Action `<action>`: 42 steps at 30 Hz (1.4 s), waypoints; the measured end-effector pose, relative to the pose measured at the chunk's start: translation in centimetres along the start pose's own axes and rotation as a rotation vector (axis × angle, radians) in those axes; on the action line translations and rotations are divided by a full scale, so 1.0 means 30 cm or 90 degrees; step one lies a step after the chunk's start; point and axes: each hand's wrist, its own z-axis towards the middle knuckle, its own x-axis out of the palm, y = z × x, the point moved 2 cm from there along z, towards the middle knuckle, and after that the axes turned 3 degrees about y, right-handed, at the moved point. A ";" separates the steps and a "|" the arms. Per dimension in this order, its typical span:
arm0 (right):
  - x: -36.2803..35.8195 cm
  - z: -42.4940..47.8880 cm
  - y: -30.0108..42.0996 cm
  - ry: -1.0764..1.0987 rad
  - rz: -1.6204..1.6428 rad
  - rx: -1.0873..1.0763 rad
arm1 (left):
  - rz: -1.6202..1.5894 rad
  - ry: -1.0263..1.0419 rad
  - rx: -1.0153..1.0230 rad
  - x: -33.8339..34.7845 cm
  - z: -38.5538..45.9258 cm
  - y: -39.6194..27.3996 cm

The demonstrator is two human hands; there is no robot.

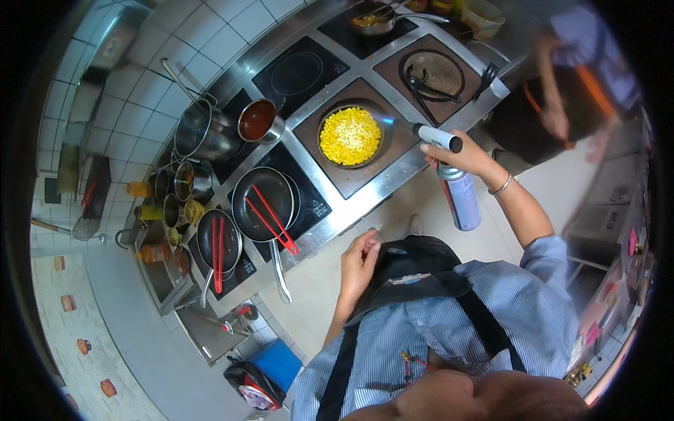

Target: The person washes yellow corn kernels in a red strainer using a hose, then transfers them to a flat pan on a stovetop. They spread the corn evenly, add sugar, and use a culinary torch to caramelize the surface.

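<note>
My right hand grips a butane kitchen torch mounted on a gas canister. A blue flame comes from its nozzle and points left at a round dark pan of yellow corn kernels. Pale shredded cheese lies heaped on the middle of the corn. The pan stands on a brown induction hob. My left hand hangs beside the black apron, away from the counter, with fingers curled and no object visible in it.
Two black frying pans with red tongs stand left. Beyond are a saucepan of red sauce and a steel stockpot. Black tongs lie on the far-right hob. A co-worker is at the right, blurred.
</note>
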 end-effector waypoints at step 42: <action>-0.061 0.081 -0.022 0.170 -0.073 -0.083 | -0.020 -0.155 -0.069 0.196 -0.110 -0.030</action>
